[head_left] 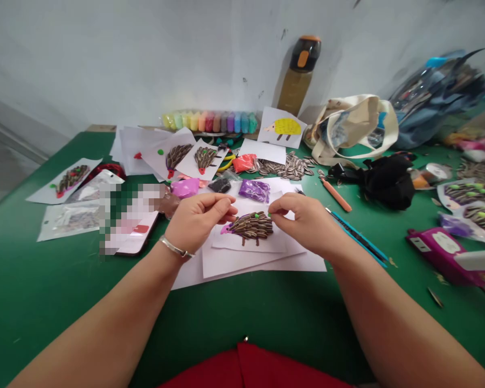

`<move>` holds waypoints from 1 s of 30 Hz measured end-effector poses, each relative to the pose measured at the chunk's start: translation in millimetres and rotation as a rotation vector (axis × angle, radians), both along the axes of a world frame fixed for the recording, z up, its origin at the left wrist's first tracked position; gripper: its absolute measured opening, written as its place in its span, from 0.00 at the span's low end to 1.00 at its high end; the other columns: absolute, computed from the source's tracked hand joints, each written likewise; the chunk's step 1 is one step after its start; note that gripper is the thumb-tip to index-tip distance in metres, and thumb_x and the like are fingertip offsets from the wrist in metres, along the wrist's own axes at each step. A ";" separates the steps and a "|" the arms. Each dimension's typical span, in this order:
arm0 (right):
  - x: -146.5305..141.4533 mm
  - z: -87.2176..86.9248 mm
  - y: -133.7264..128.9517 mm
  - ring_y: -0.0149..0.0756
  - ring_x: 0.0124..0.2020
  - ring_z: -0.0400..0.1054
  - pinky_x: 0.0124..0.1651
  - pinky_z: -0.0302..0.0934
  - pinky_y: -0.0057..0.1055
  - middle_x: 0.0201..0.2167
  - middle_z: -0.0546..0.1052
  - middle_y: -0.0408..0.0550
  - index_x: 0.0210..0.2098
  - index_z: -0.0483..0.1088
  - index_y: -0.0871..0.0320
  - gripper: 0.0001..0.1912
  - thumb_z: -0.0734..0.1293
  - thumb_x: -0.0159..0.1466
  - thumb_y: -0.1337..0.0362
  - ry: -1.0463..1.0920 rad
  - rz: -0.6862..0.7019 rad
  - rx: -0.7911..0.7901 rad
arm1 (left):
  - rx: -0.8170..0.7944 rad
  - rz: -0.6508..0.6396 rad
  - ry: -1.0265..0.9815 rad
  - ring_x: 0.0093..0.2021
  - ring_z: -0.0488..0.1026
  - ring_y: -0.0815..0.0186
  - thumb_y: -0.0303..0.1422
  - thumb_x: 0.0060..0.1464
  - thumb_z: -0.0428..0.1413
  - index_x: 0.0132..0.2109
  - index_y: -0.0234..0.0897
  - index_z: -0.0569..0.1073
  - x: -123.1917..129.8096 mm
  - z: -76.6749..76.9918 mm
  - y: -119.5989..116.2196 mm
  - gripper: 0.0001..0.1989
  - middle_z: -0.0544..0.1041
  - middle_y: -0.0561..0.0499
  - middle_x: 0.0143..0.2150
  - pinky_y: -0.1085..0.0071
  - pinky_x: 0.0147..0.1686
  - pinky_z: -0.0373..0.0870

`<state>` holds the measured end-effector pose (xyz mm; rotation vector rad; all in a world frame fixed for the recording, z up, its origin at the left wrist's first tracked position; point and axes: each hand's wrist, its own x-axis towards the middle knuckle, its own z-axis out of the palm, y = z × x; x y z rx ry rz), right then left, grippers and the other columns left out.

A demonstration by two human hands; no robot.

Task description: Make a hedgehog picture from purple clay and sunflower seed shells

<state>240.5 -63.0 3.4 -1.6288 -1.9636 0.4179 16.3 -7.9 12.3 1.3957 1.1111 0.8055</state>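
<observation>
A hedgehog picture (251,227), its back covered with striped sunflower seeds and its face pink, lies on stacked white paper (250,265). Just over its right edge, my right hand (303,220) pinches a small bit of green clay (270,215) between thumb and forefinger. My left hand (202,218) hovers by the pink face with fingers curled and thumb pressed to the fingertips; whether anything is inside is hidden. One green dab (257,215) sits on the seeds. Behind the picture are a purple clay packet (254,191) and a black one (220,185).
Loose sunflower seeds (286,166) lie behind, near an orange-handled tool (335,194). Blue pencils (359,237) are at right, a phone (131,231) at left. Clay tubs (210,122), a bottle (299,75) and a cloth bag (351,126) line the wall. More hedgehog pictures (70,179) lie left.
</observation>
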 end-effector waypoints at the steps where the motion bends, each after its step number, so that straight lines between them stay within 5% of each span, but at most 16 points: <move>1: -1.1 -0.5 0.5 0.35 0.35 0.68 0.37 0.57 0.30 0.31 0.76 0.44 0.31 0.74 0.55 0.10 0.62 0.59 0.73 -0.037 0.018 -0.003 | 0.021 -0.008 0.022 0.35 0.80 0.62 0.41 0.53 0.61 0.42 0.31 0.78 -0.1 -0.6 0.1 0.17 0.82 0.45 0.35 0.66 0.41 0.77; 8: -6.9 -3.7 3.0 0.37 0.35 0.66 0.37 0.52 0.32 0.29 0.75 0.45 0.30 0.74 0.55 0.11 0.62 0.60 0.73 -0.285 0.101 -0.064 | 0.443 -0.098 0.453 0.43 0.78 0.60 0.38 0.55 0.58 0.41 0.40 0.81 0.0 -11.5 -1.2 0.10 0.82 0.50 0.41 0.68 0.47 0.71; 12: -5.7 -5.0 2.7 0.37 0.35 0.65 0.35 0.48 0.33 0.29 0.75 0.45 0.29 0.73 0.55 0.11 0.62 0.60 0.73 -0.350 0.105 -0.106 | 0.595 -0.202 0.541 0.46 0.77 0.58 0.39 0.56 0.57 0.45 0.41 0.80 0.2 -18.5 -1.8 0.13 0.82 0.50 0.44 0.68 0.49 0.69; 30: -11.0 -1.1 3.4 0.36 0.37 0.64 0.37 0.46 0.32 0.32 0.76 0.46 0.30 0.72 0.56 0.09 0.60 0.62 0.69 -0.456 0.078 -0.238 | 0.710 -0.430 0.781 0.42 0.77 0.58 0.31 0.59 0.54 0.45 0.37 0.77 3.1 -18.6 -3.3 0.10 0.81 0.49 0.43 0.64 0.42 0.71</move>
